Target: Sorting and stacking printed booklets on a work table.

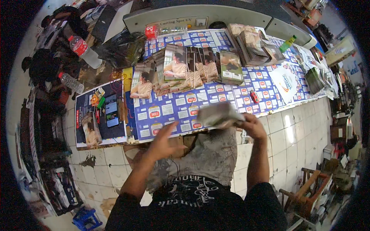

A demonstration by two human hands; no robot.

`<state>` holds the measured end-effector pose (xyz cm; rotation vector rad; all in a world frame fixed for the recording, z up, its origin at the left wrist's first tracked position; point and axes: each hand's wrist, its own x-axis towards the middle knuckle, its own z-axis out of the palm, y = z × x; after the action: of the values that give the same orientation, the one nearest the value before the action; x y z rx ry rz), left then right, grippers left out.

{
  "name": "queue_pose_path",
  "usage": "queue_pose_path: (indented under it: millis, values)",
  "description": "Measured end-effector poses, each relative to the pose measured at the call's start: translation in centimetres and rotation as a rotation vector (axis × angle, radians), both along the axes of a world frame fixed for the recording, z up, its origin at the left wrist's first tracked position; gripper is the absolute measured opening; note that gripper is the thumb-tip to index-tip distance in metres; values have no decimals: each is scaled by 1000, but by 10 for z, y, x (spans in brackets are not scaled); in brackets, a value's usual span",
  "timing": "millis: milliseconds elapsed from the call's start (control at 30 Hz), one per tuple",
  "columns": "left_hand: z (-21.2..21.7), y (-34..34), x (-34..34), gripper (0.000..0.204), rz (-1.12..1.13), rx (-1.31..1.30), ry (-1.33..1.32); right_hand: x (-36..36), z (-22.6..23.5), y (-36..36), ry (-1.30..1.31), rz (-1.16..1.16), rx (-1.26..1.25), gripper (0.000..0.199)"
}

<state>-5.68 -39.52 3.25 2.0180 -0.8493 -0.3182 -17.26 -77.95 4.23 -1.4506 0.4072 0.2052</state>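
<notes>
My right hand (253, 126) is closed on the edge of a small stack of printed booklets (219, 114), smeared by motion, held above the front edge of the table. To the left of it my left hand (166, 143) hangs with its fingers apart and nothing in it. Beyond both hands lie overlapping piles of booklets (176, 66) with a seated person on their covers. Beside these piles stands a stack with a greenish cover (231, 67). How many booklets my right hand holds cannot be made out.
Blue printed sheets (216, 94) cover the table. A red can-shaped item (254, 97) lies to the right, taller booklet stacks (252, 46) at the back right. At left are phones (112, 110), a single booklet (91, 129) and plastic bottles (84, 52). A grey machine (239, 17) borders the back.
</notes>
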Motion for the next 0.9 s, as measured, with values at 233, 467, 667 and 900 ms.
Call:
queue_pose_path:
  millis: [233,467,667,900]
  values:
    - [9,-78,-9,35,-263,-220,-498,28,-16,61,-314,-250,198,33]
    - [-23,-122,16,34,-221,-60,-772,-3,-42,41,-16,-292,364,62]
    - [-40,-116,9,51,-194,235,-552,14,-72,-38,-62,-424,-283,56]
    - [-48,-20,20,47,73,233,-476,40,-41,-45,192,-330,-1035,78]
